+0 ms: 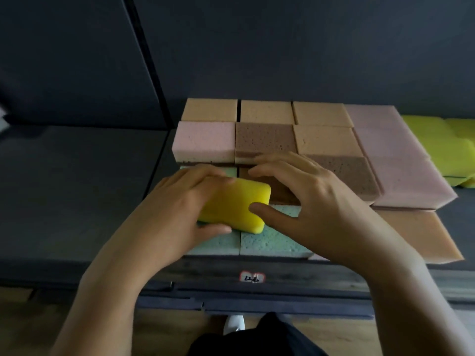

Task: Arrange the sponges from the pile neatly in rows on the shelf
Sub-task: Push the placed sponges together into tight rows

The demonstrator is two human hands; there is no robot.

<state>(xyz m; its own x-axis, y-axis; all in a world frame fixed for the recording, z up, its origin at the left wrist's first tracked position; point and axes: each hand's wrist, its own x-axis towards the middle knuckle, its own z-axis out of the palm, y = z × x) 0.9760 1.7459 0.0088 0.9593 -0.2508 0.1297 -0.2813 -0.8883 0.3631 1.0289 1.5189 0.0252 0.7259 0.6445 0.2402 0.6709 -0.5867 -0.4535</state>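
Note:
A yellow sponge [235,205] lies tilted on top of pale green sponges [270,241] at the front of the shelf. My left hand [180,211] grips its left end, fingers over the top and thumb under the near edge. My right hand [316,201] hovers at its right end, thumb touching the sponge's right side, fingers spread and relaxed above the brown sponges [264,137]. Behind lie neat rows of orange sponges [267,111], a pink sponge [204,137] and a pink column [401,160]. A loose pile of yellow-green sponges [442,147] sits at the far right.
The dark grey shelf [77,188] stretches bare to the left of the sponges. A dark back panel [282,47] rises behind. A small white label [252,277] is stuck on the shelf's front edge. Below are a wooden floor and my shoe [234,323].

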